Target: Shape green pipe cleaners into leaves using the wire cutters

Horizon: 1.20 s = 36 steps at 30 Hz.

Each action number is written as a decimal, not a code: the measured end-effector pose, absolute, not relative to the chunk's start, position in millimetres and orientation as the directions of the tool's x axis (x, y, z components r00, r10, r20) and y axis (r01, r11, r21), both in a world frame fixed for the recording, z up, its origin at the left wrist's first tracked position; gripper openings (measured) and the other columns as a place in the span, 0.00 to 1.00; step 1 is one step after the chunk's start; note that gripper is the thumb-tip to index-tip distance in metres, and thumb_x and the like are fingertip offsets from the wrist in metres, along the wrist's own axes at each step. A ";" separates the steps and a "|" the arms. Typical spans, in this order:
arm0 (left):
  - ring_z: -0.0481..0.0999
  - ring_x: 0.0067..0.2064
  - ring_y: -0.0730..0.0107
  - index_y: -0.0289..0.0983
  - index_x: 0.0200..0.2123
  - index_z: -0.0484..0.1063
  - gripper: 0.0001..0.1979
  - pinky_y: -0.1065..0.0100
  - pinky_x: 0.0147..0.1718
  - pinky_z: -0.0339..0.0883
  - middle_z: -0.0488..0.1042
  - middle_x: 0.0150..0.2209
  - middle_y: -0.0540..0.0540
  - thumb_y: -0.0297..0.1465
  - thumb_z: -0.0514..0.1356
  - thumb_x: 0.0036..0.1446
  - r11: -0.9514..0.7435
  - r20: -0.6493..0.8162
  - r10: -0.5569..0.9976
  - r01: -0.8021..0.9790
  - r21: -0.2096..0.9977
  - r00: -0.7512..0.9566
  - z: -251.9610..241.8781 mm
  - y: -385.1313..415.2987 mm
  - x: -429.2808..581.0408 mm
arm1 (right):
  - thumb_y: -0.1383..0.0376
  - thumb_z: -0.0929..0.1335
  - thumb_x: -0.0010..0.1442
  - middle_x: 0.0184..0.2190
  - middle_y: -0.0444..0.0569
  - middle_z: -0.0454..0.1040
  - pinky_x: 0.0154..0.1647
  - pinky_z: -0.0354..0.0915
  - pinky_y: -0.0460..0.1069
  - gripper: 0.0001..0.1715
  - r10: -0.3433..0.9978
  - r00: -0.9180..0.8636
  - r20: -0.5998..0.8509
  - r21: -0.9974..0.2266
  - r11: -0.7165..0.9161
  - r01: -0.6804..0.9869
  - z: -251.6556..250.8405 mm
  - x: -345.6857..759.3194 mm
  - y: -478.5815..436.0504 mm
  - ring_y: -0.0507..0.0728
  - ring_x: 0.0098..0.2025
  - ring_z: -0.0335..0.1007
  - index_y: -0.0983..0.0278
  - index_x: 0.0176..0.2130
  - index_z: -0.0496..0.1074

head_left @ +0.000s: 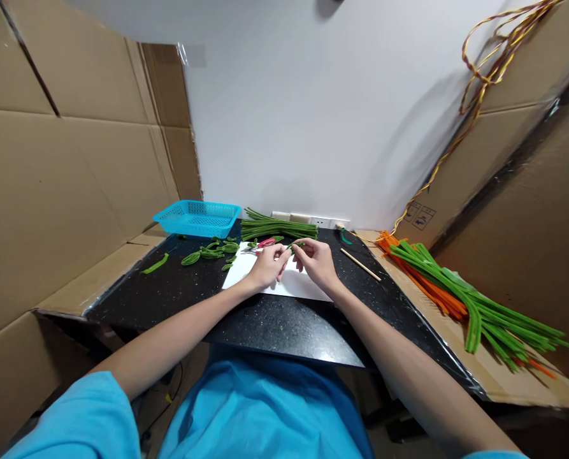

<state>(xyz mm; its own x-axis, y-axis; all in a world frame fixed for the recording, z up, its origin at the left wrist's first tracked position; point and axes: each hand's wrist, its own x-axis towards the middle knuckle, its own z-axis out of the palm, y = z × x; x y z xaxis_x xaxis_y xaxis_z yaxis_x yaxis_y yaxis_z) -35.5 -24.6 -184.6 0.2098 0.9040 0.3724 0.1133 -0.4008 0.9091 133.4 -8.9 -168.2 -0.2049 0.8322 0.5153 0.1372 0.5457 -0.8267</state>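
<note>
Over a white sheet [294, 285] on the black speckled tabletop, my left hand [267, 268] and my right hand [317, 261] come close together. Both pinch a small piece of green pipe cleaner [295, 245] between thumb and fingers. My fingers cover most of that piece, so its shape is unclear. Just behind my left hand lies a red-handled cutting tool [266, 243], partly hidden. Left of the sheet are several looped, leaf-shaped green pipe cleaner pieces [211, 253]. A bundle of dark green pipe cleaners [279, 228] lies behind my hands.
A blue plastic basket [197, 227] stands at the back left. One flat green strip [155, 264] lies further left. To the right are a thin wooden stick [360, 264], bright green stems [485, 306] and orange stems [437, 293]. Cardboard walls [74, 159] flank the table; a twisted cable [437, 169] hangs right.
</note>
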 end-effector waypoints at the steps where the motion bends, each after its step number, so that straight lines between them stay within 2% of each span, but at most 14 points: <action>1: 0.66 0.14 0.78 0.39 0.28 0.63 0.21 0.76 0.13 0.58 0.67 0.20 0.55 0.46 0.60 0.66 -0.391 0.362 0.907 0.111 0.914 0.214 -185.5 -24.7 -34.9 | 0.42 0.73 0.61 0.21 0.45 0.75 0.19 0.65 0.47 0.28 0.833 -0.203 0.515 -0.828 0.545 0.131 -167.6 133.6 -8.9 0.52 0.18 0.68 0.65 0.39 0.77; 3: 0.67 0.14 0.78 0.38 0.29 0.64 0.18 0.76 0.11 0.57 0.69 0.23 0.54 0.43 0.60 0.66 -0.373 0.343 0.914 0.117 0.921 0.215 -186.8 -24.5 -34.7 | 0.42 0.75 0.59 0.21 0.44 0.75 0.20 0.65 0.47 0.28 0.840 -0.231 0.491 -0.845 0.524 0.106 -166.2 133.9 -9.0 0.52 0.19 0.68 0.65 0.38 0.76; 7: 0.69 0.14 0.78 0.38 0.29 0.64 0.14 0.76 0.10 0.56 0.70 0.26 0.53 0.37 0.58 0.66 -0.358 0.328 0.924 0.149 0.922 0.194 -186.2 -23.9 -37.2 | 0.41 0.75 0.58 0.18 0.43 0.72 0.20 0.61 0.46 0.30 0.851 -0.342 0.399 -0.892 0.447 0.070 -164.5 133.2 -9.6 0.50 0.17 0.63 0.63 0.27 0.71; 11: 0.68 0.15 0.78 0.38 0.27 0.66 0.13 0.75 0.12 0.55 0.72 0.25 0.52 0.35 0.58 0.65 -0.355 0.324 0.931 0.209 0.911 0.171 -182.9 -24.4 -40.2 | 0.42 0.75 0.58 0.18 0.44 0.72 0.19 0.59 0.46 0.30 0.865 -0.334 0.375 -0.905 0.420 0.070 -164.4 132.2 -10.7 0.48 0.16 0.60 0.63 0.25 0.70; 17: 0.70 0.22 0.74 0.37 0.25 0.69 0.12 0.72 0.22 0.62 0.73 0.25 0.51 0.33 0.62 0.61 -0.387 0.355 0.922 0.307 0.869 0.158 -178.5 -23.9 -44.1 | 0.49 0.75 0.59 0.17 0.43 0.71 0.18 0.58 0.45 0.24 0.882 -0.333 0.334 -0.922 0.379 0.079 -165.3 133.4 -10.2 0.48 0.17 0.59 0.63 0.25 0.72; 22: 0.72 0.24 0.72 0.37 0.33 0.73 0.06 0.71 0.27 0.66 0.77 0.29 0.50 0.33 0.62 0.62 -0.388 0.345 0.920 0.323 0.863 0.185 -181.8 -20.6 -45.4 | 0.52 0.74 0.58 0.16 0.43 0.69 0.17 0.59 0.45 0.23 0.878 -0.420 0.228 -0.950 0.296 0.103 -169.1 135.8 -5.1 0.49 0.16 0.61 0.63 0.22 0.69; 27: 0.69 0.18 0.75 0.37 0.32 0.70 0.07 0.72 0.21 0.63 0.72 0.25 0.53 0.32 0.60 0.64 -0.358 0.307 0.931 0.319 0.878 0.199 -185.3 -16.3 -45.7 | 0.54 0.74 0.58 0.19 0.41 0.71 0.17 0.58 0.44 0.17 0.873 -0.472 0.123 -0.975 0.194 0.105 -172.4 137.1 -2.8 0.49 0.16 0.62 0.63 0.29 0.70; 31: 0.70 0.16 0.76 0.37 0.29 0.67 0.09 0.74 0.17 0.60 0.71 0.24 0.53 0.30 0.60 0.62 -0.305 0.269 0.950 0.296 0.905 0.156 -185.4 -13.2 -46.0 | 0.52 0.74 0.58 0.17 0.38 0.64 0.15 0.54 0.44 0.20 0.880 -0.468 0.081 -0.988 0.132 0.076 -171.2 136.3 -4.8 0.47 0.16 0.56 0.62 0.27 0.68; 36: 0.69 0.14 0.76 0.37 0.31 0.66 0.06 0.75 0.12 0.56 0.71 0.25 0.53 0.29 0.58 0.61 -0.232 0.214 0.972 0.220 0.948 0.102 -183.5 -12.6 -47.8 | 0.52 0.72 0.59 0.20 0.39 0.64 0.17 0.58 0.44 0.19 0.894 -0.442 0.074 -0.994 0.100 0.037 -168.9 137.4 -5.0 0.48 0.18 0.57 0.63 0.27 0.70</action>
